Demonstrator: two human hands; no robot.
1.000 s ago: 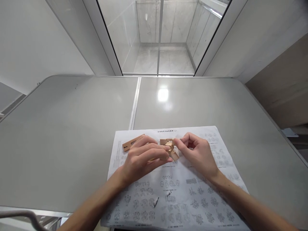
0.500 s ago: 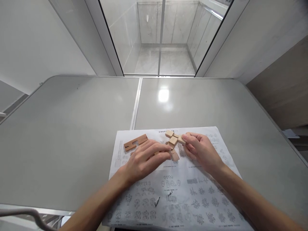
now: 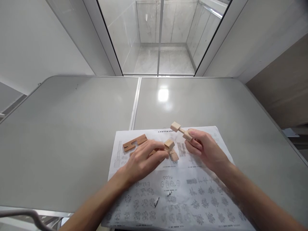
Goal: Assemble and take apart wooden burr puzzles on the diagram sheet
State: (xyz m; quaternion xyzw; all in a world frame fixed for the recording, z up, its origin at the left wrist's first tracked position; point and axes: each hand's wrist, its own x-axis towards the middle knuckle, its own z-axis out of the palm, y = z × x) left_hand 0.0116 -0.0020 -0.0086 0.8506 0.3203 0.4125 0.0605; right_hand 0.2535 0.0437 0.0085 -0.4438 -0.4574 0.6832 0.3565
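My right hand [image 3: 202,146] pinches one end of a pale wooden puzzle piece [image 3: 175,126], narrow in the middle with a block at each end, raised above the sheet. To its left, my left hand [image 3: 146,158] is closed on another pale wooden puzzle piece [image 3: 169,145], most of which the fingers hide. Just under that piece a further light wooden block [image 3: 174,156] shows; whether it is touched I cannot tell. Behind my left hand lies a darker notched wooden piece [image 3: 135,143] with a black mark, and more brown wood shows partly beneath the hand.
A large printed paper sheet [image 3: 178,205] with small diagrams lies under both hands on the grey table [image 3: 72,134]. Two small dark torn spots [image 3: 156,201] mark it. A metal strip [image 3: 136,102] crosses the table, and a glass door stands beyond the far edge.
The piece in my right hand has come away from the one at my left fingers, moving up and to the right. My left hand has stayed nearly in place.
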